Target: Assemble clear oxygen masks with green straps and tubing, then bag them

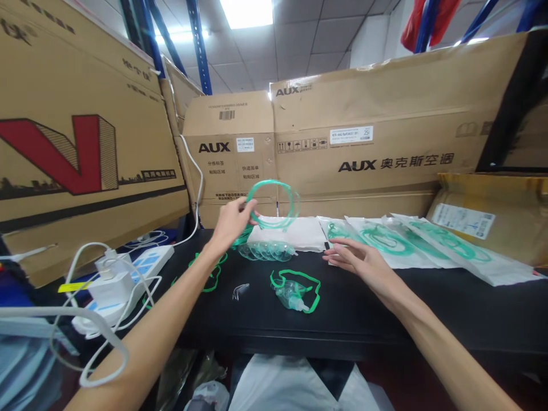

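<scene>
A coil of clear green tubing [274, 184] hangs above the black table, pinched at its left side by my left hand [234, 221]. To the right, my right hand [357, 258] hovers with fingers stretched out and nothing in it, close to the packed bags. Between my arms lies a clear oxygen mask [291, 294] with a bright green strap looped round it. Behind it is a row of nested clear mask shells [266, 251]. Loose green straps [212, 279] lie partly hidden beside my left forearm, near a few small thin metal-looking strips [240, 291].
Several white-backed bags of green tubing [449, 242] overlap at the right. White sheets or pouches [295, 233] lie at the back. A power strip [149, 265] with tangled white cables occupies the left. Cardboard boxes [363, 125] wall off the rear, and the black table's front edge [257, 338] runs before me.
</scene>
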The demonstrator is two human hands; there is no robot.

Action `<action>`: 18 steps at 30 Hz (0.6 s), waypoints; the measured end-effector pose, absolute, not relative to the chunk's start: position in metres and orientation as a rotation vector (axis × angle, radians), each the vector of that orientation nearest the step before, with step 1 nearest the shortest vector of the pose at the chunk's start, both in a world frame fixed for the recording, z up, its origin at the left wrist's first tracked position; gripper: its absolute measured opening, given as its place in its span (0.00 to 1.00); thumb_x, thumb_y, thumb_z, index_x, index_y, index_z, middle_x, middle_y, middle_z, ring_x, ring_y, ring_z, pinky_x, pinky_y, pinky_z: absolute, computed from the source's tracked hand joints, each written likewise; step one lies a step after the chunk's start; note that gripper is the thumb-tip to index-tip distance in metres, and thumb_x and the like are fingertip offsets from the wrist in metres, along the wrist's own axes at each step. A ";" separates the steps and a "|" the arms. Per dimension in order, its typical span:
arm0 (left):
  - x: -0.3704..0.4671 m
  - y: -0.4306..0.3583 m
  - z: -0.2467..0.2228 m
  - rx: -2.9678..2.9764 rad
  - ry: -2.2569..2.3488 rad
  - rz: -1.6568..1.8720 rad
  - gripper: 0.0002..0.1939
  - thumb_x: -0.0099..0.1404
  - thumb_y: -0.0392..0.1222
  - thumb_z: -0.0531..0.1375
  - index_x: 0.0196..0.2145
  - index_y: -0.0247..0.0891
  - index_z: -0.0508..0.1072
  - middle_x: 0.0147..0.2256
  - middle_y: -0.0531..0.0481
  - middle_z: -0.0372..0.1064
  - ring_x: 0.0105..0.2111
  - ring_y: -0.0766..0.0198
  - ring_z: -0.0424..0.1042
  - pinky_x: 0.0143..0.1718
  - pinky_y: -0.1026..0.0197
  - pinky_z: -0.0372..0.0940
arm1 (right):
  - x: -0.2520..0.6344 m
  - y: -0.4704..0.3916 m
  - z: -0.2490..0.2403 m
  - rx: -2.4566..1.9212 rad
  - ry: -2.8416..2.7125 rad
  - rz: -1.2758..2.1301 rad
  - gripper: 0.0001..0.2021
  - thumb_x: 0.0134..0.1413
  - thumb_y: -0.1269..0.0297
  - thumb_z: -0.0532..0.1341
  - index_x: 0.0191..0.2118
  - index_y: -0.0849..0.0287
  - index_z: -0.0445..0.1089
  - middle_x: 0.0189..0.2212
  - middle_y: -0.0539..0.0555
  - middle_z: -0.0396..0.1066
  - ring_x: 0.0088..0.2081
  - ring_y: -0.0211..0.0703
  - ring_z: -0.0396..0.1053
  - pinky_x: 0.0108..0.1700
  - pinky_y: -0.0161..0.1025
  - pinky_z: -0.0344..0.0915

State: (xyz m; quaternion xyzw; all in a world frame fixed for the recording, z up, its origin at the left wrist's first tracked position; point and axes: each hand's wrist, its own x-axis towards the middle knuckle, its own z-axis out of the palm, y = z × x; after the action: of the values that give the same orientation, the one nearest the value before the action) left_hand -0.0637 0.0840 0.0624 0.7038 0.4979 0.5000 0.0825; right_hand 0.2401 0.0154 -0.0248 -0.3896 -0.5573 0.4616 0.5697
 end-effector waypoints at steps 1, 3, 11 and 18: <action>-0.074 0.091 0.065 2.054 1.518 1.510 0.17 0.70 0.53 0.56 0.37 0.37 0.77 0.34 0.49 0.81 0.26 0.63 0.79 0.33 0.65 0.70 | 0.240 0.016 -0.025 -0.912 -1.309 1.077 0.18 0.59 0.55 0.69 0.50 0.60 0.74 0.41 0.59 0.80 0.46 0.53 0.80 0.59 0.51 0.73; -0.095 0.105 0.067 1.965 1.576 1.536 0.16 0.69 0.51 0.57 0.39 0.36 0.78 0.34 0.48 0.81 0.27 0.62 0.79 0.34 0.64 0.71 | 0.239 0.017 -0.025 -0.905 -1.318 1.068 0.18 0.59 0.55 0.69 0.49 0.60 0.74 0.40 0.59 0.80 0.45 0.53 0.80 0.58 0.50 0.73; -0.144 0.148 0.056 1.535 1.832 1.490 0.14 0.73 0.47 0.60 0.48 0.33 0.74 0.41 0.46 0.75 0.36 0.63 0.76 0.39 0.56 0.74 | 0.238 0.020 -0.030 -0.887 -1.353 1.046 0.21 0.56 0.52 0.69 0.49 0.61 0.74 0.39 0.60 0.80 0.44 0.53 0.81 0.55 0.50 0.75; -0.157 0.158 0.038 1.358 1.969 1.356 0.18 0.72 0.46 0.61 0.55 0.34 0.71 0.51 0.42 0.70 0.46 0.55 0.74 0.46 0.49 0.73 | 0.239 0.021 -0.031 -0.871 -1.385 1.043 0.24 0.53 0.48 0.70 0.49 0.60 0.74 0.38 0.60 0.80 0.43 0.53 0.81 0.54 0.51 0.75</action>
State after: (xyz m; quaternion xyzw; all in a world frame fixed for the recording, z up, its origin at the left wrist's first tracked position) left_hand -0.1570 0.1578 0.0379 0.4844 0.7025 0.4838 0.1946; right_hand 0.2389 0.0214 -0.0314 -0.3704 -0.5887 0.4434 0.5653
